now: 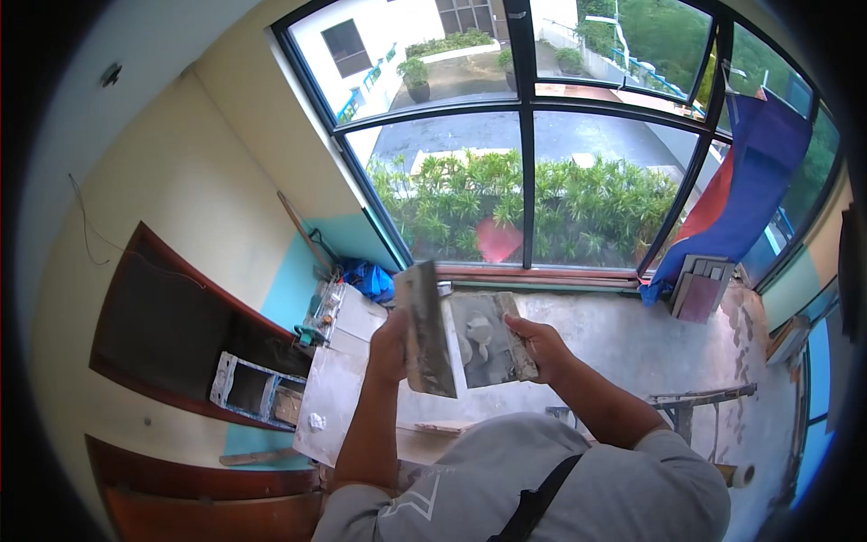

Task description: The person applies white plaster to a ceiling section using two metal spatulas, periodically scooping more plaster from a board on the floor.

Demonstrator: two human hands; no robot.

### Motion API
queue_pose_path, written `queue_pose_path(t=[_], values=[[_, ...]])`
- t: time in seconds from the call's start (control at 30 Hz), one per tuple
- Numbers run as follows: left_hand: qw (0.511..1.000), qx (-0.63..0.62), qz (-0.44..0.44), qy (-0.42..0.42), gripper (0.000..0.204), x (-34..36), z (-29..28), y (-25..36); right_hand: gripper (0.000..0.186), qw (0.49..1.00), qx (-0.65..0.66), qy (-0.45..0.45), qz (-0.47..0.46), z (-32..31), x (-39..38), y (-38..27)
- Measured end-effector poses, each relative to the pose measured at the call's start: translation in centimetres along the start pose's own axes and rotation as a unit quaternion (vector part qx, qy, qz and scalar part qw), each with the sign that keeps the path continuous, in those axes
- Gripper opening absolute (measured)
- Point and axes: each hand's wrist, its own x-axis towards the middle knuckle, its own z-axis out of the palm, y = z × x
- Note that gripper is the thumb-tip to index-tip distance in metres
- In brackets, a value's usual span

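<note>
My left hand (pixel 389 345) is closed on a plastering trowel (pixel 423 330), a long flat rectangular blade smeared with grey. The blade is tilted almost on edge, and its handle is hidden by the hand and blade. My right hand (pixel 540 349) grips the right edge of a rectangular board (pixel 518 352), thumb on top. Lumps of wet grey plaster (pixel 481 332) lie on the board's face. Trowel and board are held side by side in front of my chest; whether their edges touch I cannot tell.
A dusty white bench (pixel 343 375) with tools stands at the left, near a small stepladder (pixel 233 384) and a blue plastic bag (pixel 368 282). Large windows (pixel 524 190) lie ahead. A blue and red sheet (pixel 763 172) hangs above stacked tiles (pixel 700 289). A metal stand (pixel 691 397) is at the right.
</note>
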Motion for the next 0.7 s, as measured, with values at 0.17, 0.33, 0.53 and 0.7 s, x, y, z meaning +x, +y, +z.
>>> queue_pose_path(t=[0.17,0.33,0.53,0.7], values=[[0.993,0.062,-0.069,-0.079,0.043,0.1,0.2,0.4,0.039,0.997,-0.055,-0.005,-0.053,2.3,0.8,0.9],[0.98,0.194,-0.028,0.029,0.047,-1.0,-5.1,1.3,0.037,0.992,-0.06,0.038,-0.101,3.6,1.8,1.3],[0.861,0.42,0.173,0.227,0.048,-4.5,-5.1,4.3,0.034,0.903,-0.193,0.035,-0.382,6.9,5.5,1.3],[0.872,0.327,0.32,0.171,0.047,-7.9,-1.1,7.2,0.03,0.729,-0.438,0.025,-0.526,11.1,8.0,1.7]])
